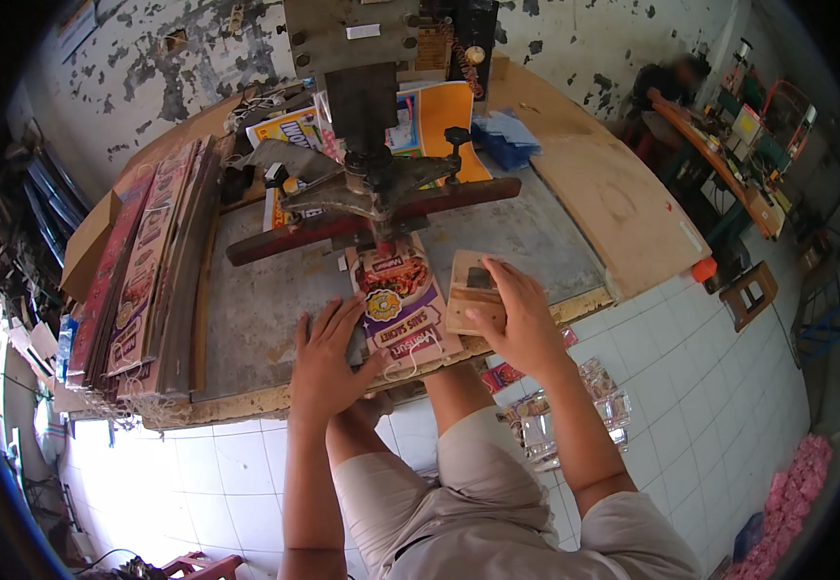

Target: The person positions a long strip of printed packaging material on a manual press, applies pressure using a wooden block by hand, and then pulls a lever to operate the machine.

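Observation:
A printed cardboard piece (398, 300), purple and orange with a food picture, lies on the grey metal table under the press head (376, 184). A loop of white string hangs at its near end. My left hand (331, 353) rests flat with fingers spread, its fingertips and thumb along the card's left edge. At the card's right, my right hand (524, 319) grips a small wooden block (460, 290) with a dark patch on top. The thumb lies on the block's near part and the fingers reach over its far right side.
Tall stacks of printed card strips (149, 271) stand at the left. Behind the press lie colourful printed sheets (444, 116) and blue plastic (507, 133). A wooden board (604, 193) extends at the right. Shiny packs (545, 425) lie on the tiles; a person (666, 92) sits far right.

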The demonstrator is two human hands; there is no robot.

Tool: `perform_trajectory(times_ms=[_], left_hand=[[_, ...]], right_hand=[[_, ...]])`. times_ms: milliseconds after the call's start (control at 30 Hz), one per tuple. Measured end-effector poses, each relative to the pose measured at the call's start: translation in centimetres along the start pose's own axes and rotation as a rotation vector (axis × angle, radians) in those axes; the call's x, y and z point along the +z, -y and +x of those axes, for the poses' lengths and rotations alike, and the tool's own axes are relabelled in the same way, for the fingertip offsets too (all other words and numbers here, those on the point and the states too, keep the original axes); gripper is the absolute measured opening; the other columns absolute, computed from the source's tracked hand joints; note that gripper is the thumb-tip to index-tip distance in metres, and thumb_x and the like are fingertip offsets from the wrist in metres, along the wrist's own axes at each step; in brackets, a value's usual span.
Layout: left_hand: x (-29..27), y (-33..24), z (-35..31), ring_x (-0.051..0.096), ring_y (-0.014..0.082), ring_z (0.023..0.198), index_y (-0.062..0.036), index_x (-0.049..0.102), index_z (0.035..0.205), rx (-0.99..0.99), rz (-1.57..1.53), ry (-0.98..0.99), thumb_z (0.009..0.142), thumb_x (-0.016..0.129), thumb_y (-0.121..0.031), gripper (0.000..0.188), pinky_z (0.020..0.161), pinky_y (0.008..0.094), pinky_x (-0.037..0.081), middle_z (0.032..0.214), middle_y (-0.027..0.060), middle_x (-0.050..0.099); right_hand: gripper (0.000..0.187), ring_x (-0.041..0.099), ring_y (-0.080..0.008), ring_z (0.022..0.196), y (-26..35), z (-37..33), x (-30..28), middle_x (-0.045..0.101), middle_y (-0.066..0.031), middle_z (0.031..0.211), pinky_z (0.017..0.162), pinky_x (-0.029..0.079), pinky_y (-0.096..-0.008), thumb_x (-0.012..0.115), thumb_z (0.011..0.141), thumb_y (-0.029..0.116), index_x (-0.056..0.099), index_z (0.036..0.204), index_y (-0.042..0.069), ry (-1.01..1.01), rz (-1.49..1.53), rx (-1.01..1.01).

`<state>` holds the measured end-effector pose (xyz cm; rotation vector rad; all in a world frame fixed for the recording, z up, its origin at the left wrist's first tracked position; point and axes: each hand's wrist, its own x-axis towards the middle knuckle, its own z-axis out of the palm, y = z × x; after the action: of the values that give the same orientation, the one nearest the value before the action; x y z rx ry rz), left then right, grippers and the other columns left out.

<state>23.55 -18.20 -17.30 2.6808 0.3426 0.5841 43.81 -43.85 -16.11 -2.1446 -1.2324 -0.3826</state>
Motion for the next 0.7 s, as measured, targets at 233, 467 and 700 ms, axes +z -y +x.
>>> perform_trajectory(times_ms=[233,467,700], left_hand=[[-0.06,-0.08,-0.02,0.047,0.0352,0.162,-0.0082,0.061,0.157,-0.002,-0.007,0.005,0.092,0.085,-0.041,0.077,0.135,0.066,0.025,0.17,0.0048,0.059],[0.04,0.02,-0.03,0.048,0.0348,0.162,-0.0092,0.062,0.157,0.006,-0.005,-0.003,0.092,0.085,-0.041,0.076,0.135,0.0666,0.025,0.169,0.0047,0.059],[-0.12,0.06,-0.03,0.047,0.0348,0.162,-0.0098,0.062,0.157,-0.003,0.0,0.0,0.091,0.085,-0.041,0.077,0.135,0.0671,0.026,0.169,0.0047,0.059]], right_hand=[[0.081,0.054,-0.0423,0.152,0.63,0.17,-0.18,0.059,-0.0264,0.16,0.127,0.041,-0.0567,0.08,0.104,0.031,0.044,0.167,-0.004,0.023,0.068,0.045],[0.081,0.053,-0.0437,0.153,0.58,0.22,-0.05,0.058,-0.0269,0.161,0.129,0.04,-0.0557,0.08,0.103,0.029,0.044,0.168,-0.004,0.037,0.129,0.08],[0.08,0.05,-0.0438,0.155,0.66,0.4,-0.02,0.054,-0.0269,0.165,0.13,0.039,-0.0565,0.079,0.105,0.028,0.043,0.168,-0.003,0.061,0.168,0.087]])
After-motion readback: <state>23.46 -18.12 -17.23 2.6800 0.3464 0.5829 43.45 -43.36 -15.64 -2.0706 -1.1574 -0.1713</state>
